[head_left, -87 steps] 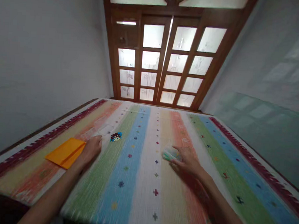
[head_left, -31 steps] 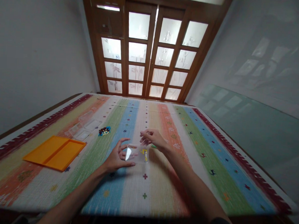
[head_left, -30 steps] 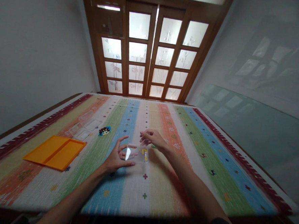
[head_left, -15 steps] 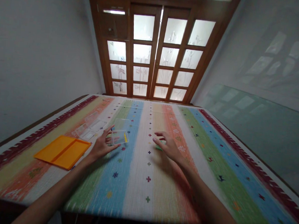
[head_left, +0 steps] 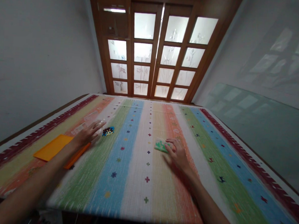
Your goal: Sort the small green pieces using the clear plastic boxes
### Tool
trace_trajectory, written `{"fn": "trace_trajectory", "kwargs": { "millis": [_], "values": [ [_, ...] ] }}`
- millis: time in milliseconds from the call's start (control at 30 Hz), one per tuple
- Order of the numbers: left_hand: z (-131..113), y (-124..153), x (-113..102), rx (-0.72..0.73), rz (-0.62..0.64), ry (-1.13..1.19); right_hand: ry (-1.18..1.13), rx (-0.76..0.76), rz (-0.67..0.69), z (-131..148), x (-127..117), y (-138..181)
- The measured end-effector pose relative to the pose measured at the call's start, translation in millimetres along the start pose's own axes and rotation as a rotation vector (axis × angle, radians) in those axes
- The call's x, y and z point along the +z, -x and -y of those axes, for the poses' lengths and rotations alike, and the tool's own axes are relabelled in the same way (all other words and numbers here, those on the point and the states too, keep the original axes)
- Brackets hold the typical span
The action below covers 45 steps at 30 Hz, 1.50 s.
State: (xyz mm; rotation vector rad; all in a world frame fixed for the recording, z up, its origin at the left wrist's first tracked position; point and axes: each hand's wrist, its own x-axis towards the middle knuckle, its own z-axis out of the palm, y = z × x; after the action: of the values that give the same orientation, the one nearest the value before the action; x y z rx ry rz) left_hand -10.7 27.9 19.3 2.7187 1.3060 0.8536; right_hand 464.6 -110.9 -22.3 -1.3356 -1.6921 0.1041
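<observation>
Far left, the orange tray (head_left: 51,147) lies on the striped surface (head_left: 132,178), its right edge hidden under the forearm. The left hand (head_left: 88,134) is blurred over clear plastic boxes (head_left: 84,125); I cannot tell its grip. Beside its fingertips, a heap of small coloured pieces (head_left: 108,131). Right hand (head_left: 177,153): fingers loosely spread, touching a green-filled box (head_left: 160,145), not closed on it.
</observation>
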Motion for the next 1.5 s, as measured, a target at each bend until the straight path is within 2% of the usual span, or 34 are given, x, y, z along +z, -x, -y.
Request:
{"fn": "trace_trajectory", "kwargs": {
  "millis": [133,333,533,600,733,833,933,1033,1133,1200,1367,1500],
  "values": [
    [4,5,-2,-0.005,0.1,-0.004,0.005,-0.002,0.03,-3,1,3],
    [4,14,-1,-0.019,0.13,0.08,0.002,-0.02,0.021,-1,1,4],
    [9,13,-2,-0.007,0.012,0.104,0.014,-0.011,0.02,0,1,4],
    [8,11,-5,-0.025,-0.067,0.105,0.01,-0.01,0.023,1,0,4],
    [2,1,-11,-0.138,-0.237,0.187,0.0,-0.009,0.03,2,1,4],
    [-3,-15,-11,-0.245,-0.269,0.352,0.0,-0.003,0.038,3,1,4],
    [-6,-37,-4,-0.322,-0.252,0.562,0.007,-0.005,0.043,2,1,4],
    [-10,-62,7,-0.462,-0.268,0.622,0.07,-0.055,0.054,0,1,6],
    [-13,-86,23,-0.648,-0.314,0.566,0.162,-0.145,0.075,-1,2,7],
    [-14,-99,36,-0.715,-0.32,0.532,0.176,-0.147,0.057,1,2,8],
    [-16,-119,64,-0.822,-0.304,0.408,0.116,-0.074,0.009,5,4,7],
    [-19,-119,67,-0.814,-0.261,0.263,0.163,-0.074,0.045,5,2,7]
  ]
}}
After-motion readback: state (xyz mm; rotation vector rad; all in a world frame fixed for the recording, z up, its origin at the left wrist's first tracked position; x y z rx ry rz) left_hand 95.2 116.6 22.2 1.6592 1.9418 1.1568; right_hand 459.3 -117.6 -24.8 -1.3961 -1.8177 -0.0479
